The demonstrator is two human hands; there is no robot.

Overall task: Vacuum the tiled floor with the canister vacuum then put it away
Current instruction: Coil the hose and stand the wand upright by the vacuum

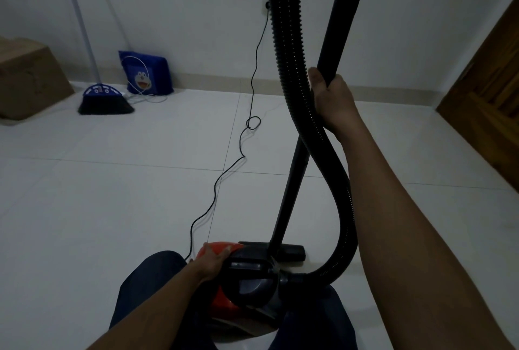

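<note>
The right hand (332, 99) curls its fingers round the black wand (344, 26); the left hand (213, 259) seemingly rests spread fingers on the red canister (224, 303).

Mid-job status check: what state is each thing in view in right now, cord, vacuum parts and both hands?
Power cord: plugged into the wall socket, trailing across the tiles, one loop.
Canister: on the floor, hose attached.
Wand: tilted, near upright.
Floor nozzle: flat on the tile.
Right hand: grips the wand.
Left hand: rests on the canister.
Broom: standing, bristles down.
</note>
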